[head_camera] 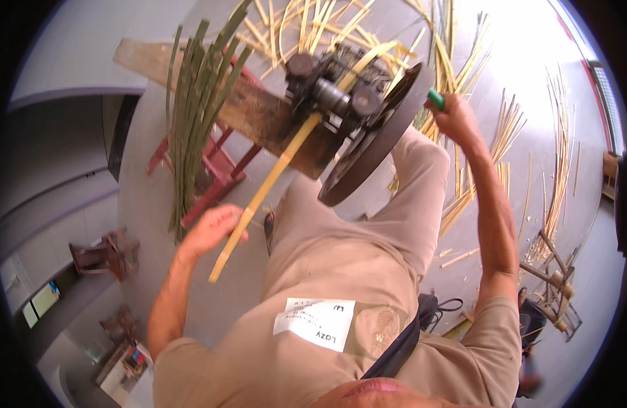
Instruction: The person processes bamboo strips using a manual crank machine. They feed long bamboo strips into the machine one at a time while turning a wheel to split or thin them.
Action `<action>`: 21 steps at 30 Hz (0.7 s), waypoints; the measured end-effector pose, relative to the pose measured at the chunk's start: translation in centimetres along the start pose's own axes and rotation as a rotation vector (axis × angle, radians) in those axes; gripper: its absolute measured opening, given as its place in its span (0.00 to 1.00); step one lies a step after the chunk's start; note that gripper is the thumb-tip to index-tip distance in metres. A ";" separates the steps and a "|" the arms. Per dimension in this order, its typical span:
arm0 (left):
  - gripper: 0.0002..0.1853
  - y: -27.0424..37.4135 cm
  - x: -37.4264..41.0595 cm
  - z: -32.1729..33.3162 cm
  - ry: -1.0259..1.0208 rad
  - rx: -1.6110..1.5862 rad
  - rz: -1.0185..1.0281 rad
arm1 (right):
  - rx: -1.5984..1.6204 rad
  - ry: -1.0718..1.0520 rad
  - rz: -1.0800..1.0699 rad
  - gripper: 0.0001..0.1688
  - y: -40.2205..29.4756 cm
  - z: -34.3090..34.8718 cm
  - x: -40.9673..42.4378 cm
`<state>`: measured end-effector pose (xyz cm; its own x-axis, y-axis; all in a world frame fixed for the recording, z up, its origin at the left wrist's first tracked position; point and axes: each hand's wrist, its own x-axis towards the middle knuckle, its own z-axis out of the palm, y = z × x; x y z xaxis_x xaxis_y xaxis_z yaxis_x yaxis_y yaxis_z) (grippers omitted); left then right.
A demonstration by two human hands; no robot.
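Note:
A hand-cranked roller machine (333,92) with dark metal rollers is mounted on a wooden plank. One pale yellow bamboo strip (278,171) runs out from its near side, slanting towards me, and a yellow length also shows on the far side. My left hand (216,229) is around the strip near its loose end, some fingers hidden behind it. At the machine's right side is a large dark flywheel (377,148). My right hand (453,117) grips the green crank handle (435,99) by the wheel's rim.
Green bamboo strips (196,117) lie in a bundle across the plank (257,115), left of the machine. A red wooden stand (216,173) is below. Yellow strips (308,23) spread over the floor beyond, with thin split bundles (560,168) at right. A bamboo frame (555,285) stands lower right.

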<state>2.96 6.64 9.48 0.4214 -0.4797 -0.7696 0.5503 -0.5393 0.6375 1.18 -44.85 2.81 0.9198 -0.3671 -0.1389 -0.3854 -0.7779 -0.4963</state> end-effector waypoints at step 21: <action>0.17 -1.0 6.7 2.5 -0.045 -0.236 0.045 | -0.090 0.231 -0.207 0.16 -9.4 0.0 -13.0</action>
<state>3.39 2.24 3.80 0.4200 -0.5324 -0.7349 0.6871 -0.3424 0.6408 -7.18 -32.76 9.31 0.9422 -0.2945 0.1599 -0.2066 -0.8863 -0.4146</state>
